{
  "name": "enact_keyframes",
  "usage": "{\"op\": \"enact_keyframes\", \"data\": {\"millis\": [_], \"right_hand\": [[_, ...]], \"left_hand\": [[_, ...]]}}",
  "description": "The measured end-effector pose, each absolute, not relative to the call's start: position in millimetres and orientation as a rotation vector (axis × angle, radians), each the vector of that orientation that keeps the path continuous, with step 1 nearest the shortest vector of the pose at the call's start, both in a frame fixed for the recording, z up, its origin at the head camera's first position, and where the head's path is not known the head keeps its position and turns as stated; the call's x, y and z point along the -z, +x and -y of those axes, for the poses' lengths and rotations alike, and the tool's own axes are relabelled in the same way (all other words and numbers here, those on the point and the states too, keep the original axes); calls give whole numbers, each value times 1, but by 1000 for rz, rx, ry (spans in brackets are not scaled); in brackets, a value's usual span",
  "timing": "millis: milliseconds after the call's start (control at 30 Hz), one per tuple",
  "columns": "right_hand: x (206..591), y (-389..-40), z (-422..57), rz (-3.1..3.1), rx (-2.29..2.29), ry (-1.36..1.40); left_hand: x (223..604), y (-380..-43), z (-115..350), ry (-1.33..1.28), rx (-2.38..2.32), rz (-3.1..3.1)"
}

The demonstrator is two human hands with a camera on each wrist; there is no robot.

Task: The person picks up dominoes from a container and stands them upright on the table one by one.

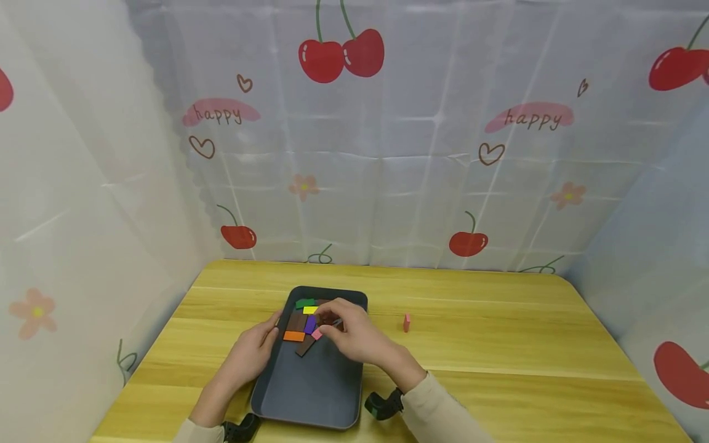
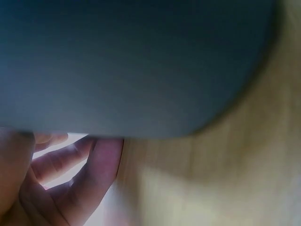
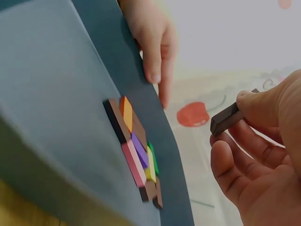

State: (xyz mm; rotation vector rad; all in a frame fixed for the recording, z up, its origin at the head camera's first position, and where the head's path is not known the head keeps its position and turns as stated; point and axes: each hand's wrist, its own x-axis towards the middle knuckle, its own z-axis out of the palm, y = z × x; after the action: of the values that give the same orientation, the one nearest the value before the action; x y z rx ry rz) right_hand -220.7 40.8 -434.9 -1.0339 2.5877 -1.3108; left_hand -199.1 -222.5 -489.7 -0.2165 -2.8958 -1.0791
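A dark grey rectangular tray point(image 1: 312, 394) lies on the table, its far half holding small coloured blocks. My left hand point(image 1: 249, 351) grips the tray's left rim, thumb at the edge; in the left wrist view its fingers point(image 2: 101, 162) lie against the tray's side. Over the blocks, my right hand point(image 1: 357, 332) pinches a dark brown block point(image 3: 228, 117) between thumb and fingers, lifted clear of the tray. Below it sit orange point(image 3: 125, 113), purple point(image 3: 139, 149), pink point(image 3: 133, 162), yellow point(image 3: 150, 165), green point(image 3: 154, 159) and several brown blocks, packed close together. The right hand hides part of them in the head view.
One pink block point(image 1: 407, 322) stands on the wooden table point(image 1: 498, 332), right of the tray. A pale curtain point(image 1: 388, 203) with cherry prints rises behind the table's far edge and along both sides. Black wrist cameras point(image 1: 383, 406) sit near the tray's near corners.
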Motion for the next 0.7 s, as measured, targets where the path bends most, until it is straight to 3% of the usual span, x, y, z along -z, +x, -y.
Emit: {"op": "enact_keyframes", "data": {"millis": [700], "right_hand": [[435, -222, -97, -2653, 1420, -793]], "left_hand": [[490, -200, 223, -206, 1090, 2903]]}}
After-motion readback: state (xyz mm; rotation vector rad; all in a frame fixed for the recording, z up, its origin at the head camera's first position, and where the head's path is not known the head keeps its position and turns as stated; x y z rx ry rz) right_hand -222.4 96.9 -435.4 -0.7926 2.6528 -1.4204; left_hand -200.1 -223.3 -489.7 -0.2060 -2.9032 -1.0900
